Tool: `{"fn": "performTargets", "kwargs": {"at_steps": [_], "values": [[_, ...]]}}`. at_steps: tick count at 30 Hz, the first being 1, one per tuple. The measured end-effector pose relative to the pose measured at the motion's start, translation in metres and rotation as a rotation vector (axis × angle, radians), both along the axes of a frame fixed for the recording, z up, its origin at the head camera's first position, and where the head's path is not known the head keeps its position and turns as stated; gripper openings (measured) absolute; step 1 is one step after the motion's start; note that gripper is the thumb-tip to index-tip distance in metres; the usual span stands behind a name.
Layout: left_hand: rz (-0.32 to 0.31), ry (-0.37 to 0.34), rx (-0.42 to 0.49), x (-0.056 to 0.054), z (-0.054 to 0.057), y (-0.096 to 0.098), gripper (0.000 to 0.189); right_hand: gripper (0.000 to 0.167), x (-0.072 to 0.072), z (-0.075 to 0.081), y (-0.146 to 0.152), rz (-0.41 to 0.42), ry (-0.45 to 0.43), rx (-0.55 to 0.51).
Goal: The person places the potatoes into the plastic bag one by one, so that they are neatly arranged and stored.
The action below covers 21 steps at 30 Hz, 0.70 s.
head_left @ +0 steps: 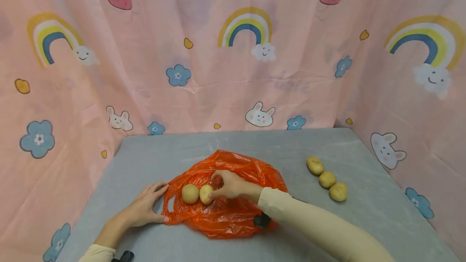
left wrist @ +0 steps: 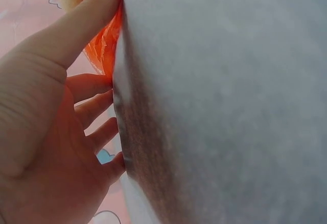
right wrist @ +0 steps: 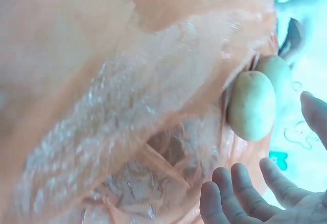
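A crumpled orange plastic bag lies spread on the table, with two potatoes side by side on its left part. One potato is rounder and browner; the other potato is paler and sits beside my right hand. In the right wrist view, that hand's fingers are parted around the near potato, with gaps showing between. At the bag's left edge, my left hand spreads thumb and fingers over the handle end. Its thumb touches the orange plastic in the left wrist view.
Three more potatoes lie in a slanting row on the right side of the grey table. A pink curtain printed with rainbows and rabbits closes off the back and both sides.
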<state>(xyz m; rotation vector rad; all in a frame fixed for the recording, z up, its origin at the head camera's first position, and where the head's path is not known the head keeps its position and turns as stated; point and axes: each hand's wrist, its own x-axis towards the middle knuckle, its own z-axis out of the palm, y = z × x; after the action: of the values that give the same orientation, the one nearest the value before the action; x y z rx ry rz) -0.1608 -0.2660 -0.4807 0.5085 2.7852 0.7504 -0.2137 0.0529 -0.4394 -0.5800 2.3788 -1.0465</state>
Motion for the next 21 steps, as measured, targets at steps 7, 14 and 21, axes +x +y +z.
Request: {"fn": "performTargets", "kwargs": {"at_steps": [7, 14, 21], "values": [[-0.002, -0.013, 0.004, -0.002, -0.003, -0.002, 0.106, 0.046, -0.001, 0.009, 0.013, -0.014, -0.025, -0.051], [0.0, -0.01, 0.0, -0.002, -0.004, -0.002, 0.106, 0.049, -0.004, 0.022, 0.028, -0.003, -0.012, -0.095], [0.005, -0.012, 0.002, -0.002, -0.005, -0.002, 0.106, 0.045, -0.005, 0.032, 0.043, -0.009, 0.024, -0.111]]}}
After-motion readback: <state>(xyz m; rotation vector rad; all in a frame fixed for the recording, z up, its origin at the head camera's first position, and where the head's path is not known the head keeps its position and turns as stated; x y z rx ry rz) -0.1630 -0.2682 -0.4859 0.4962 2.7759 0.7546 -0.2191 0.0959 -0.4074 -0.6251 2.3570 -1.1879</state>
